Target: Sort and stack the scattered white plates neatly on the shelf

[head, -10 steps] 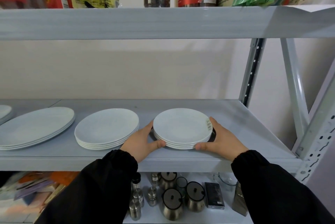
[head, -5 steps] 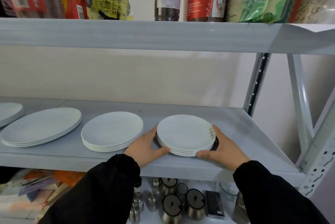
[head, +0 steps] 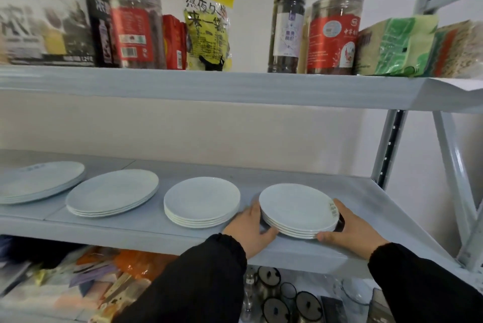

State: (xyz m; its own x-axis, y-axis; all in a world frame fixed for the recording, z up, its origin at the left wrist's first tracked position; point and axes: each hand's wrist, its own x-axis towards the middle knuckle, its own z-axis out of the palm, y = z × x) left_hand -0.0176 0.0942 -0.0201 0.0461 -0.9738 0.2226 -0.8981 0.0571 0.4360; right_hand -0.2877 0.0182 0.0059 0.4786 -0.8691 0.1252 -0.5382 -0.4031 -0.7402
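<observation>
Several stacks of white plates stand in a row on the grey middle shelf (head: 136,226). The smallest stack (head: 295,209) is at the right, near the front edge. My left hand (head: 248,228) holds its left rim, thumb curled under the front. My right hand (head: 347,228) holds its right rim beside a label sticker. To the left are a small stack (head: 201,199), a medium stack (head: 112,192) and a large stack (head: 39,181) at the far left.
The upper shelf (head: 235,87) carries jars, boxes and snack bags. A grey upright post (head: 389,150) and a diagonal brace (head: 454,179) bound the right side. The lower shelf holds metal canisters (head: 277,307) and packets (head: 78,286).
The camera has tilted up and swung left, showing more of the upper shelf and the far-left stack. Both hands stay on the small right-hand stack, which sits in the same spot.
</observation>
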